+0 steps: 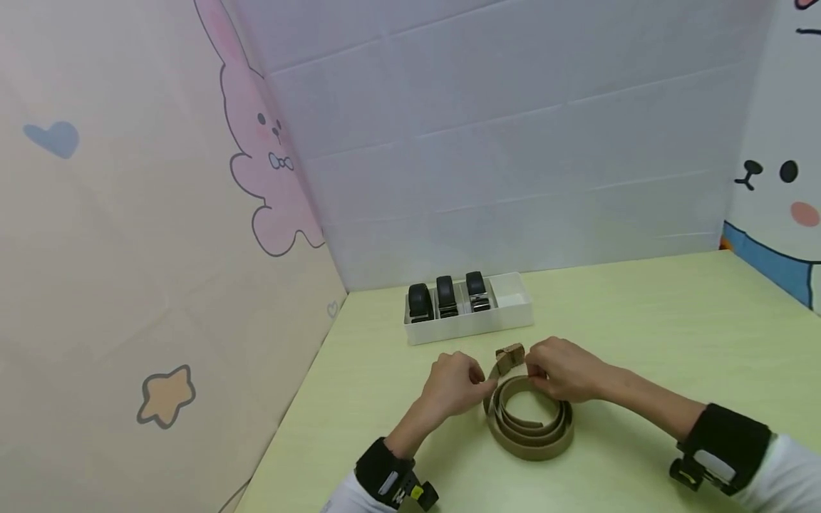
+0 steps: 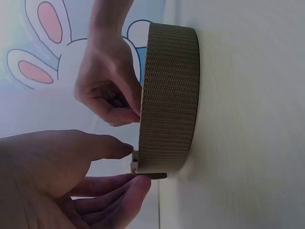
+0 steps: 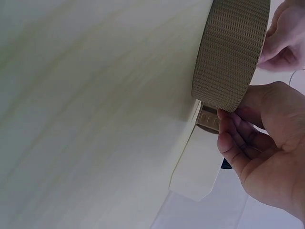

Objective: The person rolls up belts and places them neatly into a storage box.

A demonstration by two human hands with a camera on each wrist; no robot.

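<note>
A tan woven belt point(image 1: 532, 450) lies loosely coiled on its edge on the table, its buckle point(image 1: 511, 355) sticking out at the far side. My left hand point(image 1: 452, 385) pinches the coil's left side between thumb and fingers, close to the buckle end. On the far right side of the coil, my right hand point(image 1: 561, 369) grips the band, thumb on the inside. From the left wrist, the outer webbing point(image 2: 169, 95) stands upright between the hands. The right wrist view shows the thumb and fingertips of the right hand point(image 3: 271, 143) at the belt's upper edge.
Behind the coil stands a white divided box point(image 1: 471, 328). Several compartments hold rolled black belts point(image 1: 420, 301) with shiny buckles; the rightmost one shows a bare floor. The pale yellow table point(image 1: 641, 328) meets printed cloth walls at the left and back.
</note>
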